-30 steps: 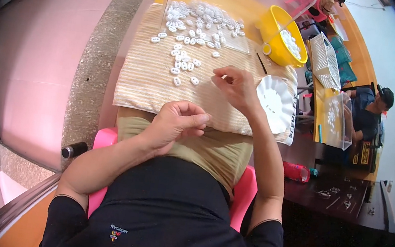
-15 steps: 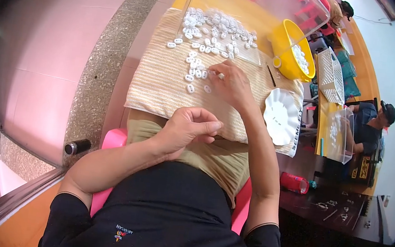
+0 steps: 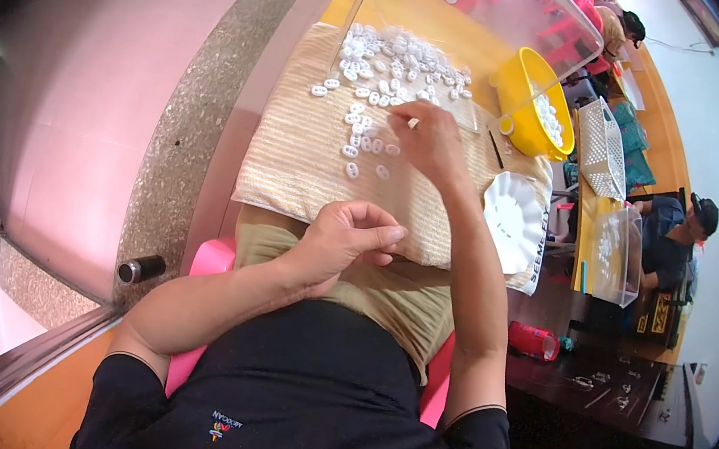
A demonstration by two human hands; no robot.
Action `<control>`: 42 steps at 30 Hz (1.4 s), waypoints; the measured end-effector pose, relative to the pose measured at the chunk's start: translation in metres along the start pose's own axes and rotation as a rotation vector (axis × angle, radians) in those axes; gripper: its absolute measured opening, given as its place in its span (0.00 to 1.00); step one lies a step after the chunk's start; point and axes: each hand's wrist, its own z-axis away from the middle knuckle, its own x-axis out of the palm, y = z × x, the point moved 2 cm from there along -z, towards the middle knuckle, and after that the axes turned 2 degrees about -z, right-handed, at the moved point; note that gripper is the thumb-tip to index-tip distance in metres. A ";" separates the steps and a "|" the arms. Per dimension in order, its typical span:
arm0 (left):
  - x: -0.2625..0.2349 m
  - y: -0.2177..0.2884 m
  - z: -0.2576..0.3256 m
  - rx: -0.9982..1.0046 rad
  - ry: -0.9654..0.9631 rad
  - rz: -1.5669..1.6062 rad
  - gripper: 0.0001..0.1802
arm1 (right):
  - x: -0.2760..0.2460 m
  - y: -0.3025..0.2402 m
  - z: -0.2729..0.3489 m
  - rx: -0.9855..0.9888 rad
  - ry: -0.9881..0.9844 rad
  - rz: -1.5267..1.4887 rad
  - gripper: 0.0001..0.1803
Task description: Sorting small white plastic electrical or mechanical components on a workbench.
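My left hand (image 3: 349, 237) is held over my lap at the near edge of a striped beige towel (image 3: 291, 158). Its thumb and index finger are pinched together, and whatever may be between them is too small to make out. Further forward, my right hand (image 3: 434, 147) hovers over the towel with bent fingers smeared by motion; whether it holds anything cannot be told. Just left of it lies a loose group of small white oval pieces (image 3: 352, 171) with dark marks. A larger heap of the same pieces (image 3: 399, 50) spreads beyond, on the floor of a clear plastic box (image 3: 472, 113).
A yellow basket (image 3: 529, 75) with white pieces stands at the far right. Nearer are a thin dark stick (image 3: 496, 150) and a white scalloped dish (image 3: 511, 230) with tiny dark bits. A white perforated basket (image 3: 604, 151) and a co-worker (image 3: 672, 236) are further right.
My right hand has lifted away from the small group of pieces, moving slightly forward and right. The left hand keeps its pinch in nearly the same place. The view has shifted slightly.
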 end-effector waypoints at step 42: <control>0.004 0.007 0.002 -0.114 -0.020 0.063 0.04 | -0.011 0.081 -0.097 0.093 -0.107 0.137 0.14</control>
